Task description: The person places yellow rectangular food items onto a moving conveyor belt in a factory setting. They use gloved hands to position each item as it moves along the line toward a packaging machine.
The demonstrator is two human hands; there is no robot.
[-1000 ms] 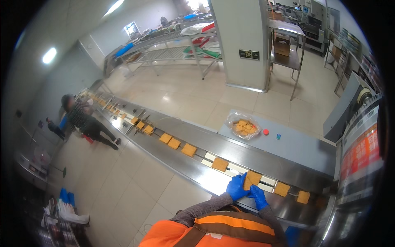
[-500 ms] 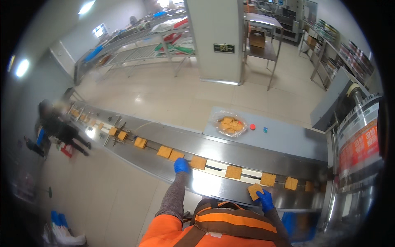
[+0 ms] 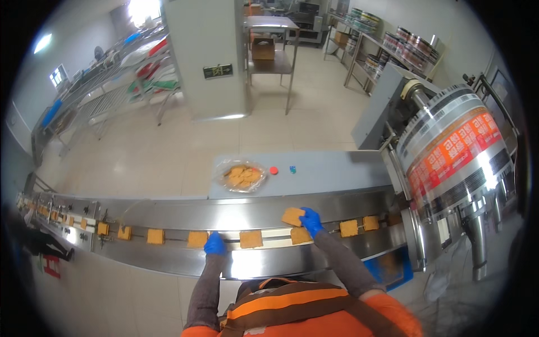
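My left hand (image 3: 214, 245), in a blue glove, has curled fingers at the right edge of a golden square food piece (image 3: 196, 238) lying on the steel conveyor (image 3: 224, 209). My right hand (image 3: 309, 221), also gloved blue, grips another golden square (image 3: 293, 215), lifted a little above a piece (image 3: 300, 236) in the row beneath it. A square (image 3: 251, 238) lies between my hands, and more run along the conveyor to both sides.
A bag of broken pieces (image 3: 242, 177) rests on a grey board (image 3: 337, 163) beside a red round object (image 3: 274, 171). Right, a machine holds a large printed film roll (image 3: 449, 151). A pillar (image 3: 205, 45) and shelving (image 3: 269, 25) stand behind. Another person (image 3: 48, 240) is at the far left.
The view has swung toward the right. My hands, earlier together on one piece, have separated. My right hand has raised a square and moved it up toward the row.
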